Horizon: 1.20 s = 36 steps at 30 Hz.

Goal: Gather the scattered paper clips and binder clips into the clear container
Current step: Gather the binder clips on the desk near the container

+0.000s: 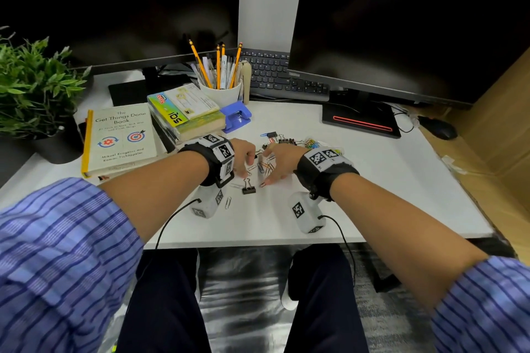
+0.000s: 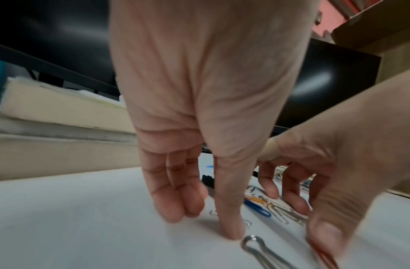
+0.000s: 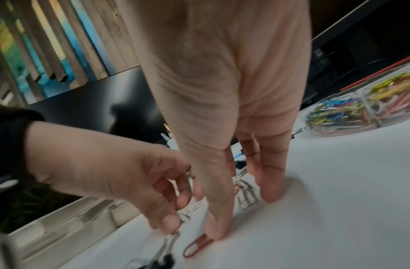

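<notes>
Several loose paper clips (image 1: 261,167) lie in a small heap on the white desk (image 1: 372,180). My left hand (image 1: 246,165) and right hand (image 1: 268,169) stand on either side of the heap, fingertips down on the desk. In the left wrist view the left hand (image 2: 206,220) presses its thumb on a silver paper clip (image 2: 248,223). The right hand (image 3: 243,213) rests its thumb tip on a red paper clip (image 3: 195,247). A black binder clip (image 1: 248,188) lies just in front of the hands. The clear container (image 1: 314,143), holding coloured clips, stands behind the right wrist.
More binder clips (image 1: 279,138) lie behind the hands, and one silver paper clip (image 1: 228,202) lies near the left wrist. Books (image 1: 120,137), a blue hole punch (image 1: 236,116), a pencil cup (image 1: 220,89) and a plant (image 1: 34,86) stand at the left, with monitors and a keyboard (image 1: 281,74) behind.
</notes>
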Each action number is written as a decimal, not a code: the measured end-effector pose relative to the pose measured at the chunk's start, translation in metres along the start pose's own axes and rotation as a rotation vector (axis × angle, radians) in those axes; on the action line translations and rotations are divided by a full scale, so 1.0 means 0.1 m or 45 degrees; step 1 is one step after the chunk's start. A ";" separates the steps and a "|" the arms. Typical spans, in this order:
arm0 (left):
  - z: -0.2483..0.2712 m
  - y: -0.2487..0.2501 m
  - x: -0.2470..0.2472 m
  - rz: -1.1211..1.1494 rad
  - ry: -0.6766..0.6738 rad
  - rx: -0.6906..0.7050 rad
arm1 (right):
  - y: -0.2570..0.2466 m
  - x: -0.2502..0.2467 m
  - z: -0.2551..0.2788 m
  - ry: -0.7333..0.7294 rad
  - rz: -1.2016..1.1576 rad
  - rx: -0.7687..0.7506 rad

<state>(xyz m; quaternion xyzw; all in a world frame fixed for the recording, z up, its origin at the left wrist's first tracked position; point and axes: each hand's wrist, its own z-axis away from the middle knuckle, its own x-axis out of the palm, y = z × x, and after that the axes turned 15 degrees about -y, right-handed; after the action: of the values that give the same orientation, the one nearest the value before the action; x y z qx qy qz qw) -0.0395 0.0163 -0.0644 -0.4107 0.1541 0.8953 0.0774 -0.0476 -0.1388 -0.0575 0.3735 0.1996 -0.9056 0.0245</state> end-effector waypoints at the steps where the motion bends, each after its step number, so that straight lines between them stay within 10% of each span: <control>1: 0.00 0.02 0.00 0.007 0.024 0.003 | 0.02 -0.01 0.00 0.019 0.004 0.011; 28: -0.11 0.36 -0.04 0.049 0.161 -0.104 | -0.05 0.06 -0.20 0.327 0.133 0.021; 36: -0.21 0.17 -0.03 0.353 0.093 -0.034 | 0.19 0.06 -0.22 0.258 -0.861 -0.157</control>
<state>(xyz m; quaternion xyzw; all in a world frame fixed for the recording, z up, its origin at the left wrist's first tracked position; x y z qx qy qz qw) -0.0273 -0.0071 -0.0715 -0.4189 0.2000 0.8838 -0.0581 -0.0340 -0.1478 -0.0822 0.3721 0.3675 -0.8071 -0.2741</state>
